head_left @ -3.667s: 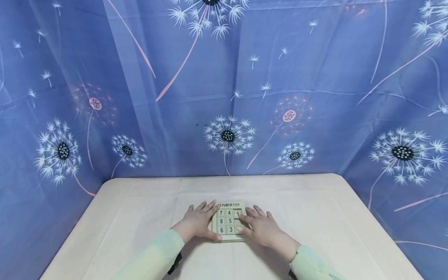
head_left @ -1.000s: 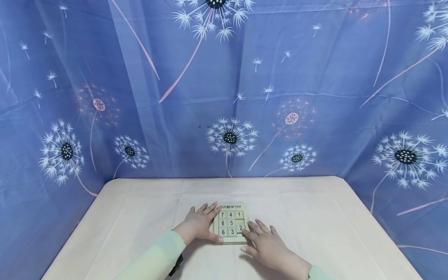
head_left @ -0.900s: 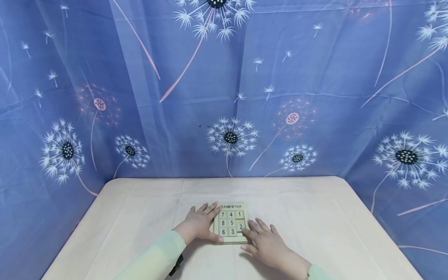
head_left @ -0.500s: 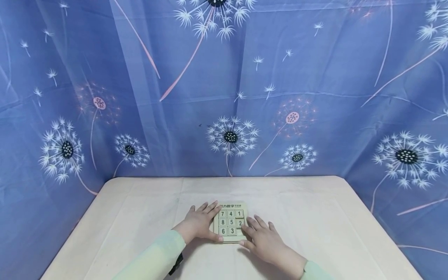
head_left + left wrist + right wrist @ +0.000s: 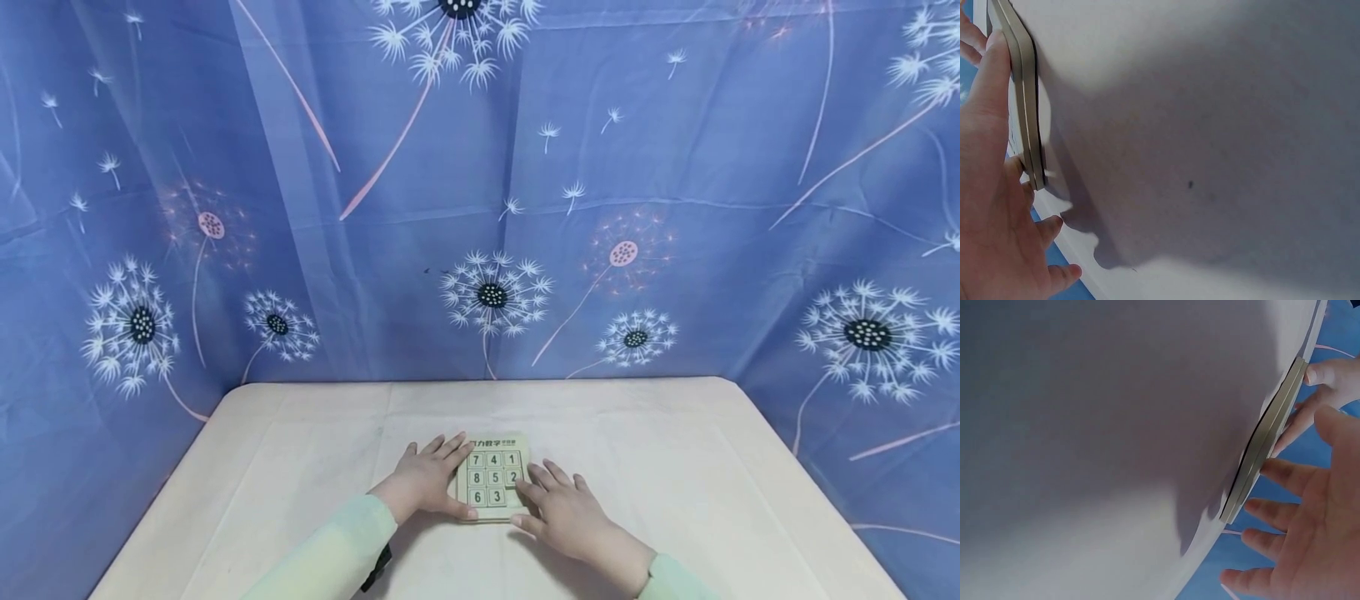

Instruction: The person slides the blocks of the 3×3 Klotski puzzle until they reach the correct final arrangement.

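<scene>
A number sliding puzzle (image 5: pixel 491 515) in a pale square frame lies between the two hands in the head view. Its rows read 7 4 1, then 8 5 2, then 6 3 with a gap at the lower right. My left hand (image 5: pixel 426 478) rests spread along the left side, thumb on the near corner, index finger by the far corner. My right hand (image 5: pixel 570 515) reaches in from the right, its index fingertip at the lower edge of the "2" tile (image 5: pixel 513 477). Both wrist views show the puzzle's layered edge (image 5: pixel 1029 106), with the right fingers (image 5: pixel 1288 478) loosely extended beside it.
The puzzle lies flat on a pale table (image 5: pixel 300 467) with rounded far corners. Blue cloth (image 5: pixel 390 275) printed with dandelions hangs behind and on both sides. A black band (image 5: pixel 377 568) shows under the left sleeve.
The "2" tile has slid away from me, from the lower right to the middle right below the "1", pushed by my right index finger. My left hand has stayed in place.
</scene>
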The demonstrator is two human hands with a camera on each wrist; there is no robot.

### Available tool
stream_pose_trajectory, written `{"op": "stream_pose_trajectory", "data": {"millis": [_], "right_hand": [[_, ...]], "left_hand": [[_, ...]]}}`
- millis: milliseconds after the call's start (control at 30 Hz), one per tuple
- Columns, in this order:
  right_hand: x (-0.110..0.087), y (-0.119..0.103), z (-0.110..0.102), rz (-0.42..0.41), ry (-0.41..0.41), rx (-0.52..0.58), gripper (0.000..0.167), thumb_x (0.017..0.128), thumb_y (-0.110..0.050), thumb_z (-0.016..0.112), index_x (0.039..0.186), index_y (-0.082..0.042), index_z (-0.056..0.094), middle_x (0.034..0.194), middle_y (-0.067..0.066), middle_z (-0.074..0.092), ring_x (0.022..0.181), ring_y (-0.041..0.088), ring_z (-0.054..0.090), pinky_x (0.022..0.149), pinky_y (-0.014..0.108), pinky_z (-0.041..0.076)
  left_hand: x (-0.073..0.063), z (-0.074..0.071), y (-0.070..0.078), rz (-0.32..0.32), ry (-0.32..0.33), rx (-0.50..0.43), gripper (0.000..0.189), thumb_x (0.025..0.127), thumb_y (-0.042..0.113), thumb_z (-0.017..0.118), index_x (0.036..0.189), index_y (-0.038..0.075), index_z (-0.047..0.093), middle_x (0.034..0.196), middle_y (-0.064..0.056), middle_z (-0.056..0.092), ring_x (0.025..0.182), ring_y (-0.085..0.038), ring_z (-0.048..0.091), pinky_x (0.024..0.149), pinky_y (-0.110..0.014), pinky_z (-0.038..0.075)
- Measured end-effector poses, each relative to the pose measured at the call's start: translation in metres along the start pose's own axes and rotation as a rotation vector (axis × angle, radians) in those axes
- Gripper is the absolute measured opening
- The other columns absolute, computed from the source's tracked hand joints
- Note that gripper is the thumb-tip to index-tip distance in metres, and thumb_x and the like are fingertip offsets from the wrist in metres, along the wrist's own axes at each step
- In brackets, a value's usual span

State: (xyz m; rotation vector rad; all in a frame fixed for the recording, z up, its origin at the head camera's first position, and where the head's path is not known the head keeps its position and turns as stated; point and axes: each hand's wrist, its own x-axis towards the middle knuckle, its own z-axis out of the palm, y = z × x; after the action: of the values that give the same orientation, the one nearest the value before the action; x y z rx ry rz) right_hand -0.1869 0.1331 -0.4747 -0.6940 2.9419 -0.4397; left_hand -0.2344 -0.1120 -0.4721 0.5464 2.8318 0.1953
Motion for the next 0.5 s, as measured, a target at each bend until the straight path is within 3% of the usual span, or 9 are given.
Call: {"op": "stream_pose_trajectory", "data": {"millis": [200, 500], "right_hand": [[0.001, 0.005, -0.002, -0.03, -0.022, -0.006, 0.066, 0.092, -0.057, 0.065, 0.138, -0.01, 0.063, 0.155, 0.022, 0.05, 0.146, 0.049, 0.042, 0.108, 0.08, 0.036], [0.005, 0.016, -0.008, -0.142, -0.051, -0.022, 0.063, 0.094, -0.055, 0.063, 0.141, -0.013, 0.061, 0.157, 0.022, 0.047, 0.145, 0.052, 0.043, 0.109, 0.079, 0.038]], "left_hand": [[-0.001, 0.001, 0.0, -0.001, -0.001, 0.01, 0.111, 0.071, 0.073, 0.079, 0.16, 0.021, 0.037, 0.17, 0.001, 0.031, 0.155, -0.033, 0.036, 0.123, -0.066, 0.03], [0.0, 0.001, -0.001, -0.004, -0.01, -0.009, 0.11, 0.072, 0.073, 0.079, 0.16, 0.02, 0.037, 0.171, 0.001, 0.03, 0.155, -0.033, 0.034, 0.124, -0.066, 0.029]]}}
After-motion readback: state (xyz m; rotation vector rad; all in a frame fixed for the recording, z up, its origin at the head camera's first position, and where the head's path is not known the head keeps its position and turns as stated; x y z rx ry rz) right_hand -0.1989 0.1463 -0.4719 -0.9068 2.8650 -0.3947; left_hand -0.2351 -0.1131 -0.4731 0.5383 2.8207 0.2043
